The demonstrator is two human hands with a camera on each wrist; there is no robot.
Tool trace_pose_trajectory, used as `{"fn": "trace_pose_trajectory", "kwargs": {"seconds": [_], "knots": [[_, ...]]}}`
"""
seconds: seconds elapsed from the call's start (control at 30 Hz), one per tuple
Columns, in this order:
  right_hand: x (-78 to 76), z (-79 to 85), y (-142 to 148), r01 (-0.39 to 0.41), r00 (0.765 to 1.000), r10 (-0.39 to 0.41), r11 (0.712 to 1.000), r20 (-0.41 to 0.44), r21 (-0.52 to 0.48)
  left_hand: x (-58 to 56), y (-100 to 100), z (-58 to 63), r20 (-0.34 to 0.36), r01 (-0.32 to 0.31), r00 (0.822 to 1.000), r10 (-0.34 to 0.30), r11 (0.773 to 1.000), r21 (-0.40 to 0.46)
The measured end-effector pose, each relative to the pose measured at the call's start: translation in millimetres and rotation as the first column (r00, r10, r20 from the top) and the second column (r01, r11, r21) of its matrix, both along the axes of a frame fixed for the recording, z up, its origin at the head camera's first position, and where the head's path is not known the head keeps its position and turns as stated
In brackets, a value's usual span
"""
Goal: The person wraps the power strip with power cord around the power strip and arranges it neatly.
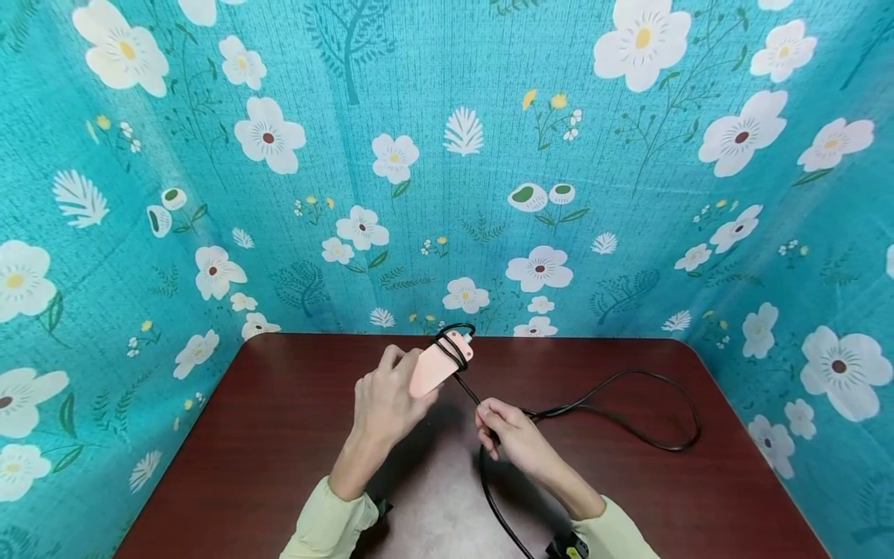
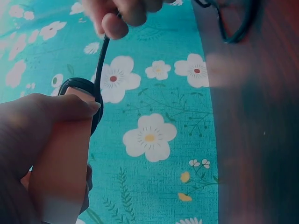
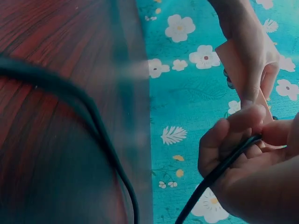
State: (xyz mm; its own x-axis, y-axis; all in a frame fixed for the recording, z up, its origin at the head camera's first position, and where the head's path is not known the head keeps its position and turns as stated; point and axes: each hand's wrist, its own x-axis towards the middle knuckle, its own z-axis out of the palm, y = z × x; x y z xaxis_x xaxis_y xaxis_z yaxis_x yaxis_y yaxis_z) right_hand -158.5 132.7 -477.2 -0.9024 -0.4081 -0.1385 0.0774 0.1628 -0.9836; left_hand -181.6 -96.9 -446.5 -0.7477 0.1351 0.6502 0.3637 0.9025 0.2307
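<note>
My left hand (image 1: 386, 397) grips a flat, pink, block-shaped device (image 1: 431, 371) above the far half of the table. Turns of black cord (image 1: 463, 359) circle the device's far end, where small reddish dots and a whitish tip show. In the left wrist view, the thumb presses on the pink face (image 2: 65, 149) right beside the wound cord (image 2: 96, 119). To the right and nearer, my right hand (image 1: 517, 436) pinches the cord's running length between thumb and fingers. The right wrist view shows that cord (image 3: 205, 184) crossing the curled fingers.
A loose loop of the cord (image 1: 670, 448) lies on the dark red-brown table (image 1: 279, 435) at the right. Another length (image 1: 492, 501) runs down toward the near edge. Blue flowered cloth (image 1: 433, 194) hangs behind the table and along both sides.
</note>
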Motion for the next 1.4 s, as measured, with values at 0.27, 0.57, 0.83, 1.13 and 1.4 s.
{"fn": "trace_pose_trajectory", "kwargs": {"seconds": [0.27,0.57,0.83,1.13,1.4], "knots": [[-0.3,-3.2,4,0.143,0.902,-0.017,0.954,-0.431,0.262,-2.9,-1,0.7,0.006,-0.029,1.000,0.029,1.000,0.005],[7.4,-3.9,-1,0.363,0.548,0.128,0.854,-0.827,0.373,-0.5,3,-9.2,0.036,-0.058,0.997,0.062,0.993,-0.107],[6.5,2.2,3,0.362,0.530,0.191,0.830,-0.826,0.424,-0.8,4,-10.9,0.020,-0.050,0.998,0.053,0.989,-0.141],[-3.4,18.2,19,0.410,0.284,0.320,0.812,-0.904,0.416,9.4,7,-12.5,-0.001,-0.029,1.000,0.029,0.979,-0.203],[-9.6,23.5,21,0.398,0.156,0.351,0.833,-0.923,0.384,14.4,10,-13.8,-0.026,-0.012,1.000,0.005,0.964,-0.266]]}}
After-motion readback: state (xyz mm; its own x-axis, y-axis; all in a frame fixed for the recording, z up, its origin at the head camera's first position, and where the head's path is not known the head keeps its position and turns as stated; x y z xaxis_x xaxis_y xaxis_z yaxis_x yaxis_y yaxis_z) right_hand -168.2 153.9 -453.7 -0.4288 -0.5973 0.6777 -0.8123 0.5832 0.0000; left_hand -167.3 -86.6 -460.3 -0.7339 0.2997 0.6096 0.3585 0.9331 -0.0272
